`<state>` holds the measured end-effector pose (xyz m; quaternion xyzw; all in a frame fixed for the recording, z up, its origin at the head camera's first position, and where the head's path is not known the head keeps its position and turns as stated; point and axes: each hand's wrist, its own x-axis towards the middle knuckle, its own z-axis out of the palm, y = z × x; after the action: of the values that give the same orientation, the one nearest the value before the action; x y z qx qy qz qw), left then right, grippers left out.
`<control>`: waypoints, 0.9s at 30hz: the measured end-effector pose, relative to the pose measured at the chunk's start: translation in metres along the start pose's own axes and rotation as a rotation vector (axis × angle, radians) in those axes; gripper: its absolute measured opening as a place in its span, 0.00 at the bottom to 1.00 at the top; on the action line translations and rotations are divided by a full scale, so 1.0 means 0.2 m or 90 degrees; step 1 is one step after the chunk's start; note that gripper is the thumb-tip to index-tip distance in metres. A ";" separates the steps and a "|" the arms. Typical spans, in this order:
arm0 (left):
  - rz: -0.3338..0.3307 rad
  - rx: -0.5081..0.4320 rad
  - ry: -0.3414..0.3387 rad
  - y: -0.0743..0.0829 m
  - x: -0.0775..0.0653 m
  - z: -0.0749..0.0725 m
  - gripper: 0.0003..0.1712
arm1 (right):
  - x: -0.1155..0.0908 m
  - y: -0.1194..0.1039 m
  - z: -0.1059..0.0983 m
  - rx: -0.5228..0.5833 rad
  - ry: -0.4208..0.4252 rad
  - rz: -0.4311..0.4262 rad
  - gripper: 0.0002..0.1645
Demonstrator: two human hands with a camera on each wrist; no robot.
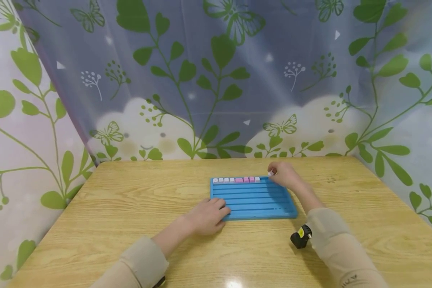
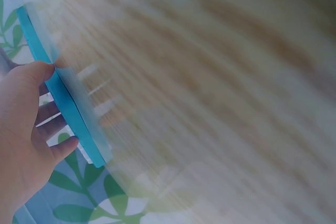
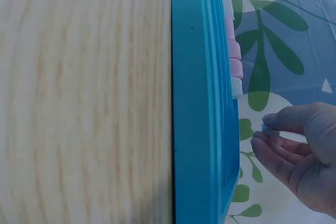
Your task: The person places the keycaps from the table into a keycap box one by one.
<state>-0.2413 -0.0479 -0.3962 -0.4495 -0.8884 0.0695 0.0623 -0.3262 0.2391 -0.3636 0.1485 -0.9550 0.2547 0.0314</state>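
A blue ridged tray (image 1: 253,206) lies on the wooden table, with white keycaps (image 1: 221,180) and pink keycaps (image 1: 245,179) lined up along its back row. My left hand (image 1: 208,216) holds the tray at its front left corner; in the left wrist view the thumb (image 2: 42,71) and fingers lie around its blue wall (image 2: 71,108). Over the tray's back right corner, my right hand (image 1: 283,175) pinches a small whitish keycap (image 1: 271,173) between thumb and fingertips. The right wrist view shows this keycap (image 3: 270,130) apart from the row, partly hidden by the fingers.
The wooden table (image 1: 129,208) extends around the tray on all sides. A leaf-patterned curtain (image 1: 187,92) stands behind the table's back edge and along both sides. A small black device (image 1: 301,237) sits at the right wrist, close over the table.
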 end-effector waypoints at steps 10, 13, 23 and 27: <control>-0.004 0.002 -0.008 0.00 0.00 0.00 0.19 | 0.03 -0.01 0.03 -0.007 -0.016 0.011 0.18; -0.005 0.003 -0.008 0.00 0.00 0.00 0.19 | 0.04 -0.01 0.04 -0.007 -0.027 0.013 0.17; -0.005 0.005 -0.006 0.00 0.00 0.00 0.19 | 0.06 0.01 0.07 -0.094 -0.034 -0.028 0.10; -0.007 0.002 -0.010 0.00 0.00 0.00 0.18 | 0.06 0.02 0.07 -0.103 -0.041 -0.032 0.08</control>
<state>-0.2412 -0.0478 -0.3957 -0.4439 -0.8912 0.0740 0.0566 -0.3397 0.2322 -0.3767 0.1772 -0.9691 0.1707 0.0193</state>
